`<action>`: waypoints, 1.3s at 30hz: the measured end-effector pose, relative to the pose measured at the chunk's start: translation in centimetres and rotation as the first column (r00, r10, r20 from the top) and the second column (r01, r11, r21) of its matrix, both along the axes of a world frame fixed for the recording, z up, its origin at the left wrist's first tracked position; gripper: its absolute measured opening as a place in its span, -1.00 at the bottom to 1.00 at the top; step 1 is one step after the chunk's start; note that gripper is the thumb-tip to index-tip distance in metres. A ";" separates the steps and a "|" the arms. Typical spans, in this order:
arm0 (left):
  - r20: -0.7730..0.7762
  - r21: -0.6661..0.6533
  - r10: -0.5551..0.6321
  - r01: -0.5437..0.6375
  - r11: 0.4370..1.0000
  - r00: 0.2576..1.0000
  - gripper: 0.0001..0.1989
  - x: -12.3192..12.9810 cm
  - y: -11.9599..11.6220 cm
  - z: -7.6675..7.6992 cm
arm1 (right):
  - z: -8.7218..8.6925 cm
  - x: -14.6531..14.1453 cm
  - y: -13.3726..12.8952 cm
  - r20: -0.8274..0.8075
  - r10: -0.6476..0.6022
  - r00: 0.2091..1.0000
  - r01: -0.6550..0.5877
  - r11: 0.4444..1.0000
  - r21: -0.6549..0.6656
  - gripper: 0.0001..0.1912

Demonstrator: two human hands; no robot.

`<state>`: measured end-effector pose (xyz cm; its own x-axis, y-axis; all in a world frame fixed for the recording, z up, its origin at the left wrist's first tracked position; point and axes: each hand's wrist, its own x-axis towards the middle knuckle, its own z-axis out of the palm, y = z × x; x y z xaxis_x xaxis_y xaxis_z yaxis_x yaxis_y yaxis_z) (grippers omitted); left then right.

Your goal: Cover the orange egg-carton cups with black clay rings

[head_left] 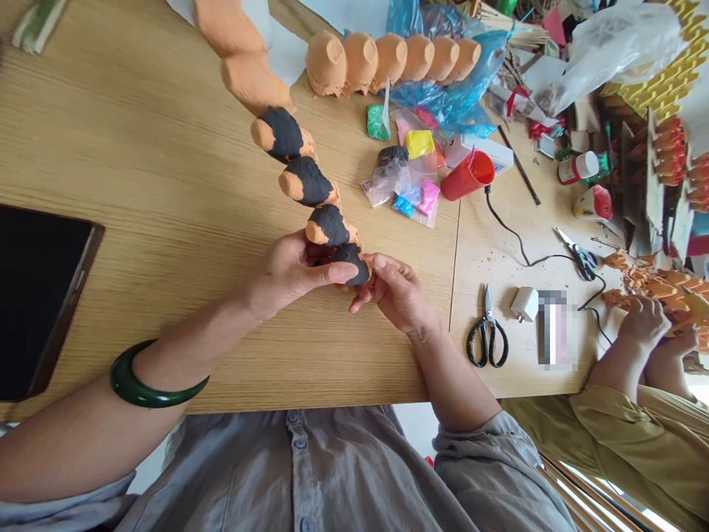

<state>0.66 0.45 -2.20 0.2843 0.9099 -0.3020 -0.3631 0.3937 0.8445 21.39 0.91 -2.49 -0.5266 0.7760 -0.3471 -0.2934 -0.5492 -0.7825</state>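
Note:
A chain of orange, clay-like lumps (244,74) runs down the table toward me, and several of the nearer ones wear black patches (310,181). My left hand (293,273) grips the nearest black-covered lump (351,260), its thumb lying across the black surface. At that lump's right edge, my right hand (396,288) has thumb and forefinger pinched together, touching the rim; anything small between them is hidden. A separate row of plain orange lumps (391,63) stands farther back, beside a crumpled blue plastic bag (459,92).
Small coloured clay packets (419,142) and a red cup (468,176) lie beyond my hands. Black-handled scissors (487,332) and a white plug adapter (524,304) sit to the right. A dark tablet (41,295) is at left. A co-worker's hands (645,321) work at far right.

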 end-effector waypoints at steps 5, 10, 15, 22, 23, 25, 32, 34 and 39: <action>0.039 -0.023 0.014 -0.013 1.000 0.999 -0.44 -0.1 0.4 0.5 | 0.2 -0.1 -0.1 0.015 -0.002 1.000 0.002 0.999 0.053 -0.45; 0.023 -0.007 0.054 -0.054 0.999 0.998 -0.50 0.1 0.3 0.8 | 0.3 -0.3 -0.4 0.013 -0.028 1.000 0.027 0.994 0.109 -0.58; 0.040 0.006 0.051 -0.051 0.999 0.998 -0.51 0.3 0.1 0.8 | -0.2 -0.5 -0.7 0.042 -0.084 0.996 0.077 0.988 0.136 -0.57; 0.108 0.009 0.028 -0.030 1.000 0.994 -0.54 0.7 -0.1 0.7 | -0.6 -0.7 -0.9 0.080 -0.102 0.992 0.082 0.971 0.223 -0.64; 0.107 -0.003 0.037 -0.037 0.999 0.994 -0.54 0.7 -0.1 0.6 | -0.5 -0.7 -0.8 0.089 -0.101 0.991 0.078 0.969 0.236 -0.63; 0.088 -0.031 0.060 -0.058 0.998 0.994 -0.51 0.7 -0.2 0.5 | -0.3 -0.7 -0.8 0.111 -0.095 0.989 0.064 0.964 0.258 -0.62; 0.012 -0.063 0.075 -0.074 0.995 0.997 -0.46 0.6 -0.1 0.3 | -0.3 -0.6 -0.8 0.060 -0.089 0.994 0.070 0.964 0.257 -0.65; 0.028 -0.071 0.082 -0.080 0.994 0.996 -0.44 0.5 -0.1 0.4 | -0.3 -0.5 -0.8 0.030 -0.040 0.999 0.032 0.972 0.231 -0.63; 0.055 -0.076 0.074 -0.070 0.995 0.996 -0.39 0.3 0.2 0.6 | 0.0 -0.3 -0.7 0.044 -0.022 0.999 0.015 0.988 0.157 -0.55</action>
